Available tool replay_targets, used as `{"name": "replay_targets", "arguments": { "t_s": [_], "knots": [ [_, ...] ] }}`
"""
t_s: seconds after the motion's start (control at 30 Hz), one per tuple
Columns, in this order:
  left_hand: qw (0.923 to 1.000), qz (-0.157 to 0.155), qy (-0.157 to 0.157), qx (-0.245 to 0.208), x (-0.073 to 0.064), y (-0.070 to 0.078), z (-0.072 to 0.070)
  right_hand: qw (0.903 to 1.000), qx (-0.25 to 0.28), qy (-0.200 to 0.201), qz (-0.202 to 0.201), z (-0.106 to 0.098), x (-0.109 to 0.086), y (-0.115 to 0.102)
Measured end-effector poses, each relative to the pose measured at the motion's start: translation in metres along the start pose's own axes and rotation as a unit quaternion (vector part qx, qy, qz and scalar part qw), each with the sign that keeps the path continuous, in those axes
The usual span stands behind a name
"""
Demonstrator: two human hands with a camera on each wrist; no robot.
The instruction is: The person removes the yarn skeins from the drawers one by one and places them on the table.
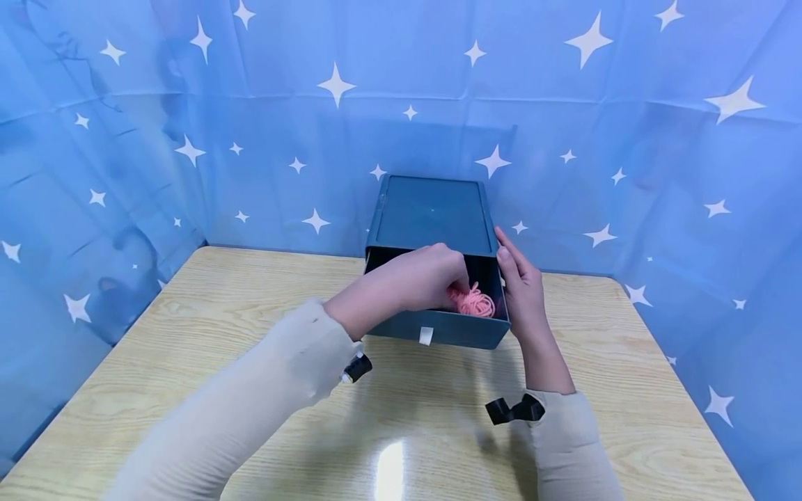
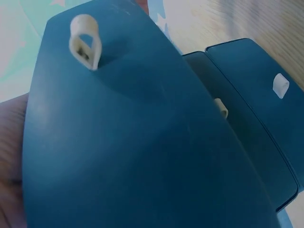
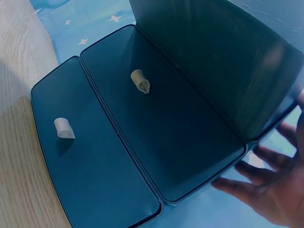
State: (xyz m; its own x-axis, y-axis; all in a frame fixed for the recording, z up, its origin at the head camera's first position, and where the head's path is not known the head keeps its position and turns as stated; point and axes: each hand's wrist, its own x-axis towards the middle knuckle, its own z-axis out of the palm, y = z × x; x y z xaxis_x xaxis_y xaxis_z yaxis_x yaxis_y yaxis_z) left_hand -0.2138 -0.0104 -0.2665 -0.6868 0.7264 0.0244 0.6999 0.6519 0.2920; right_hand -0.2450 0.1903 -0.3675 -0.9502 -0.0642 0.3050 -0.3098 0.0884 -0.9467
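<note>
A dark blue drawer cabinet (image 1: 432, 212) stands against the curtain, its top drawer (image 1: 466, 335) pulled out. Inside that drawer lies a bundle of pink yarn (image 1: 474, 303). My left hand (image 1: 432, 275) reaches down into the drawer from above, its curled fingers gripping the yarn; the fingertips are hidden in it. On the cabinet's right side, my right hand (image 1: 523, 289) rests with extended fingers along the wall and the thumb near the drawer's edge. Its spread fingers show in the right wrist view, beside the cabinet. The drawer front (image 2: 128, 123) fills most of the left wrist view.
Below the open drawer, the middle drawer (image 3: 161, 114) and bottom drawer (image 3: 90, 147) are closed, each with a pale pull tab. The cabinet stands on a light wood table (image 1: 282, 417). A blue curtain with white stars (image 1: 401, 83) hangs behind and at both sides.
</note>
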Motion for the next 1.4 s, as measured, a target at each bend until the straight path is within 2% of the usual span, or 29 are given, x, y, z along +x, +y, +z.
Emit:
{"name": "replay_targets", "arguments": {
  "t_s": [0.23, 0.4, 0.7, 0.93, 1.07, 1.23, 1.33, 1.4],
  "knots": [
    [0.9999, -0.011, -0.005, 0.007, -0.001, 0.003, -0.002, 1.0000, -0.008, 0.001, -0.001, 0.001, 0.000, 0.000],
    [0.9999, -0.004, 0.014, 0.009, -0.002, 0.003, 0.000, 1.0000, -0.007, 0.005, 0.001, 0.000, -0.001, 0.000],
    [0.9936, 0.012, 0.089, 0.069, -0.016, 0.011, -0.001, 0.9990, -0.040, 0.020, 0.006, 0.002, -0.001, 0.001],
    [0.9845, 0.015, 0.167, 0.051, -0.031, 0.013, -0.008, 0.9973, -0.062, 0.034, 0.016, 0.003, 0.000, 0.000],
    [0.9731, 0.006, 0.227, 0.039, -0.037, 0.009, -0.008, 0.9980, -0.054, 0.032, 0.013, 0.002, 0.000, 0.001],
    [0.9536, 0.001, 0.301, 0.015, -0.044, 0.000, -0.009, 0.9987, -0.042, 0.029, 0.004, 0.003, 0.001, 0.001],
    [0.9388, 0.011, 0.344, -0.007, -0.051, -0.006, -0.008, 0.9987, -0.040, 0.032, -0.002, 0.003, 0.001, 0.003],
    [0.9260, 0.017, 0.377, -0.019, -0.056, -0.010, -0.007, 0.9988, -0.038, 0.032, -0.002, 0.004, 0.001, 0.003]
  ]
}}
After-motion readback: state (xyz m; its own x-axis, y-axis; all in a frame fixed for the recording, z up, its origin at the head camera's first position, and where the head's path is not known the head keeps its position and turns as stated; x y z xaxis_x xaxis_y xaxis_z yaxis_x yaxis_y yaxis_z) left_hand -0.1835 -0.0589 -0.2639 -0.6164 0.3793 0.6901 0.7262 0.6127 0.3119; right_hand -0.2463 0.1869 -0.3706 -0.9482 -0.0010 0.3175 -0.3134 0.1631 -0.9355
